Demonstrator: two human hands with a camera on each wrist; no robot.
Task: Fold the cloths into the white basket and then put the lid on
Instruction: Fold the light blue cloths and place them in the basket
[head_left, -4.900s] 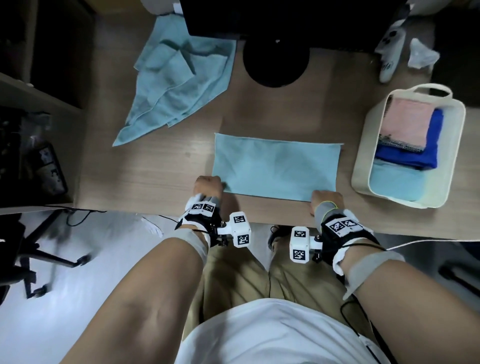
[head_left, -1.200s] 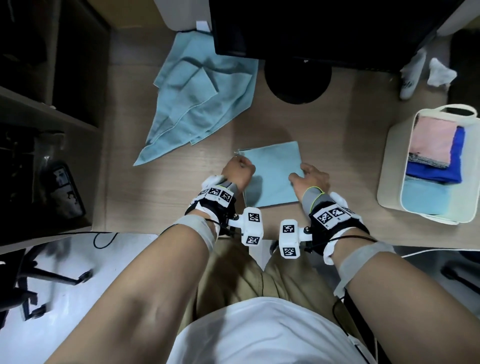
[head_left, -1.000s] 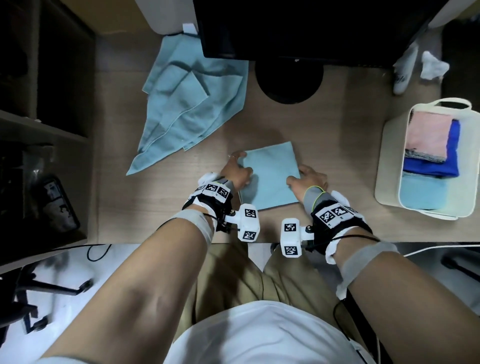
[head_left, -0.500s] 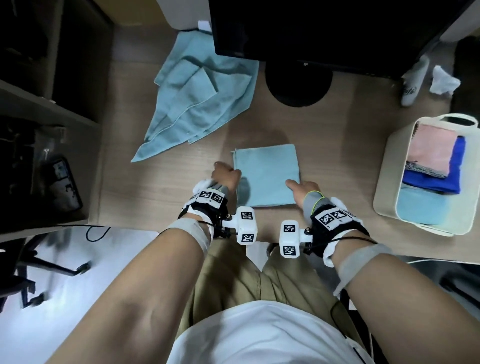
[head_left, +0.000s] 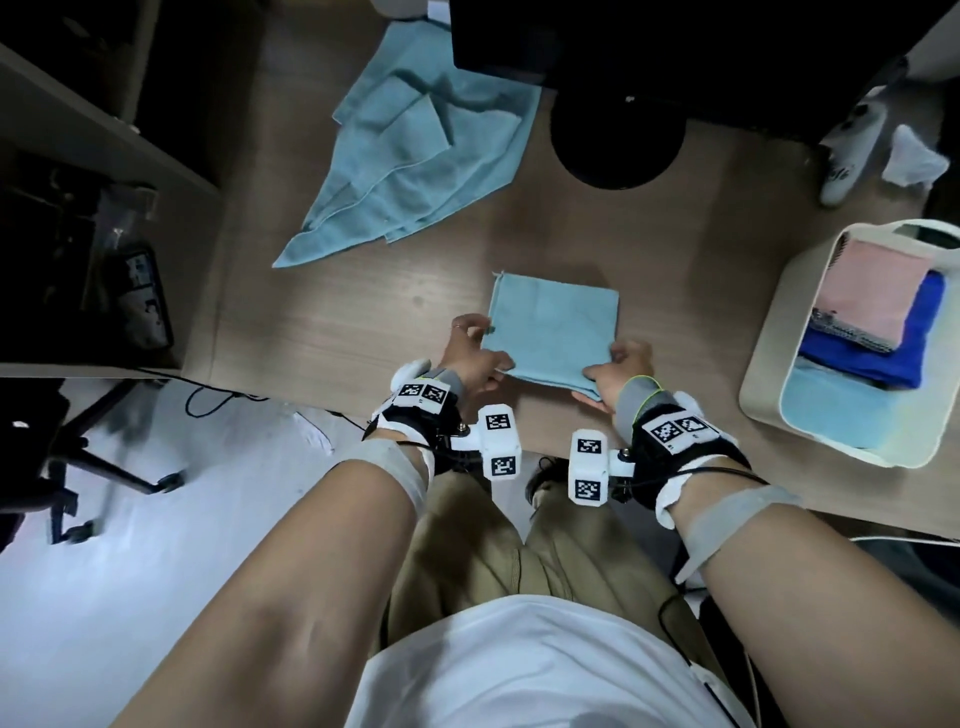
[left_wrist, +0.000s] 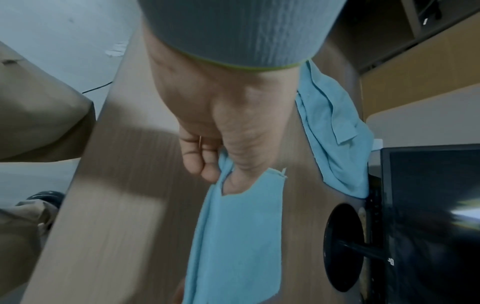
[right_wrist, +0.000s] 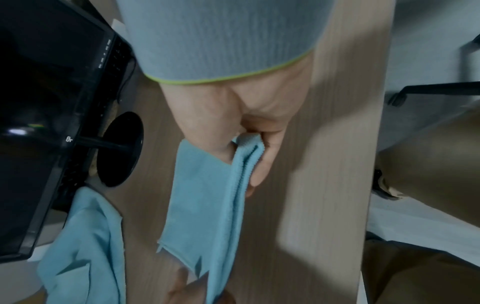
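The folded cloth (head_left: 553, 332), a light blue square, is lying near the front edge of the worktop (head_left: 363, 312), and both hands are taking hold of its near edge. The left hand (head_left: 470, 353) is pinching the near-left corner between thumb and curled fingers (left_wrist: 200, 162), while the right hand (head_left: 618, 371) is pinching the stacked layers at the near-right corner, its fingers (right_wrist: 262, 164) closed under the fold and thumb on top. The white basket (head_left: 769, 364) is sitting at the right edge of the worktop, already holding 1 pink, 1 dark blue and 1 light blue cloth; no lid is showing in any view. A heap of unfolded cloths (head_left: 415, 156) is waiting toward the back-left corner, beside the monitor stand (head_left: 618, 150). The likely next move is a lift and carry to the basket. The risk is that only the top layers are being caught in either pinch, so the square may be falling open mid-carry, or sagging in the middle and snagging on the basket rim.
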